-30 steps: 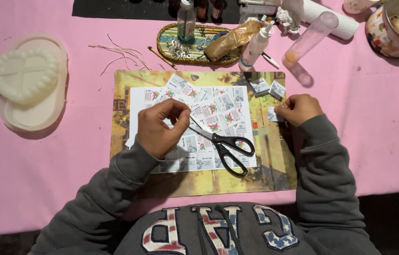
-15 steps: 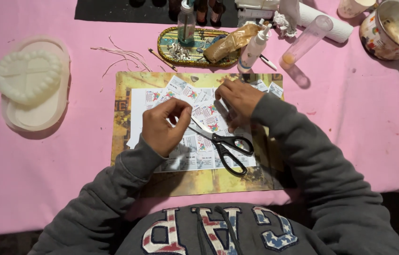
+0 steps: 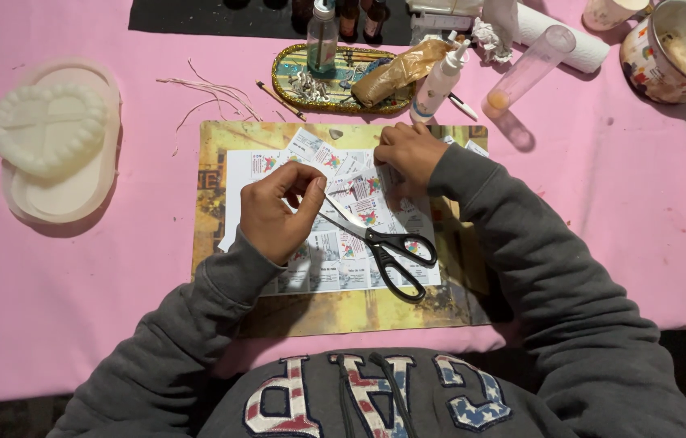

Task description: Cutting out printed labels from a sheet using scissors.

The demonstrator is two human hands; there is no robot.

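My left hand hovers over a white sheet of small printed pictures, thumb and forefinger pinched together on what looks like a small paper cutout. My right hand rests fingertips-down on loose paper cutouts at the sheet's far edge; the fingertips are hidden. Black-handled scissors lie on the sheet between my forearms, blades pointing toward my left hand. The sheet lies on a yellow mat.
On the pink tablecloth, a white heart-shaped mould sits on an oval tray at the left. Behind the mat stand an oval dish with bottles, a white glue bottle, a clear tube and a floral mug. Thin threads lie nearby.
My right hand has moved from the mat's right edge leftward onto the cutouts at the top of the sheet. My left hand has kept its pinch in about the same place.
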